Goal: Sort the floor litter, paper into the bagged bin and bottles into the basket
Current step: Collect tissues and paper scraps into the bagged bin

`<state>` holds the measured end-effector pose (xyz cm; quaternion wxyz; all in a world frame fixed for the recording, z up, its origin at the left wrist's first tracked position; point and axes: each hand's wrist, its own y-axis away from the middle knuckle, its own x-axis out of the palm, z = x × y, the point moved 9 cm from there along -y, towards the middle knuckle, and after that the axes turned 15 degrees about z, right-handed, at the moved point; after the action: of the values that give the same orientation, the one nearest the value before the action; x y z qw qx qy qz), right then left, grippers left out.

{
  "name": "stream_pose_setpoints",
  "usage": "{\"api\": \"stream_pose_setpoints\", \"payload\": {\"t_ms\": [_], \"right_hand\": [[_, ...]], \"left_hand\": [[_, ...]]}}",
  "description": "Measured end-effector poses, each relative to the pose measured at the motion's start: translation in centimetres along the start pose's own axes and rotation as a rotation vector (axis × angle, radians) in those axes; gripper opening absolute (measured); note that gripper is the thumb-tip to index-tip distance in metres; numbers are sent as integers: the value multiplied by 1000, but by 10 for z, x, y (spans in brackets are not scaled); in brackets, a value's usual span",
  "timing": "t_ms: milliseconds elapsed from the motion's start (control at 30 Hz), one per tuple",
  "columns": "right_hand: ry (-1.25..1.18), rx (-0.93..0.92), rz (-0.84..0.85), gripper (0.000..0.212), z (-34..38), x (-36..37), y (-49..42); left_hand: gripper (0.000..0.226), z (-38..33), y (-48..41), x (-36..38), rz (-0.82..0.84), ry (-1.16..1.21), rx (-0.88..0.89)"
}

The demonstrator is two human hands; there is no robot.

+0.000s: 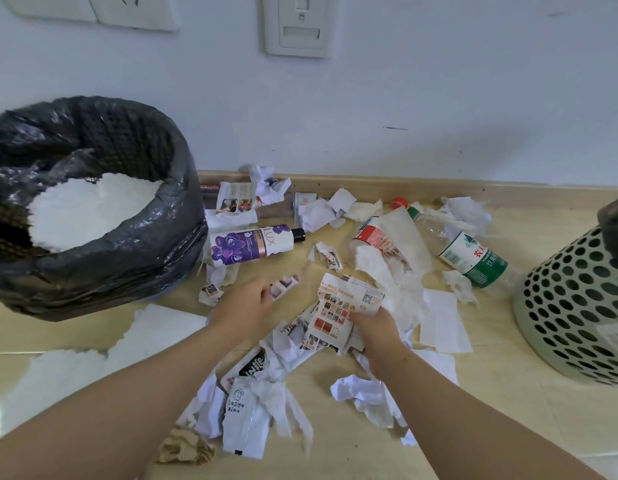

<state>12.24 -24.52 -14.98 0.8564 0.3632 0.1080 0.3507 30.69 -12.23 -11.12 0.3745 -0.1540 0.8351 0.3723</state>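
— Since the bin (pixel 92 202) sits left and the basket (pixel 574 306) right, is the litter between them for easy reach?
— I'd judge so. Paper scraps (pixel 276 386) and three bottles lie on the floor: the purple one (pixel 252 242) just beside the bin, the red-label one (pixel 380 239) and the green-label one (pixel 473 258) nearer the basket.
— And the hands?
— The right hand (pixel 378 329) is closed on a printed leaflet (pixel 338 313), lifting its edge, likely bound for the bin. The left hand (pixel 246 303) curls over a photo scrap (pixel 285 284); whether it grips, I cannot tell.
— Tissue (pixel 89 209) already lies in the bin.
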Motion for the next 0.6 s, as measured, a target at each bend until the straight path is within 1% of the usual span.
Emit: {"api": "stream_pose_setpoints", "payload": {"t_ms": [33, 133, 167, 233, 300, 400, 433, 500, 600], "right_hand": [[-22, -6, -14, 27, 2, -1, 2], [-53, -42, -45, 25, 18, -1, 8], [-63, -59, -42, 24, 23, 2, 9], [-104, -88, -9, 22, 34, 12, 12], [-155, -100, 61, 19, 44, 27, 15], [-231, -113, 181, 16, 62, 54, 24], [-233, -126, 212, 16, 68, 62, 27], [-205, -147, 261, 19, 79, 78, 33], [-184, -173, 281, 15, 95, 91, 40]], "left_hand": [[26, 0, 2, -8, -39, 128, 8], [15, -3, 8, -33, -124, 591, 7], [14, -5, 12, -39, -156, 736, -4], [15, -14, 16, -47, -184, 935, -11], [14, -20, 17, -48, -188, 942, -8], [6, -25, 23, -48, -185, 816, -29], [5, -25, 23, -47, -161, 836, -38], [15, -25, 26, -47, -122, 946, -30], [29, -26, 36, -61, -175, 1133, 29]]}}
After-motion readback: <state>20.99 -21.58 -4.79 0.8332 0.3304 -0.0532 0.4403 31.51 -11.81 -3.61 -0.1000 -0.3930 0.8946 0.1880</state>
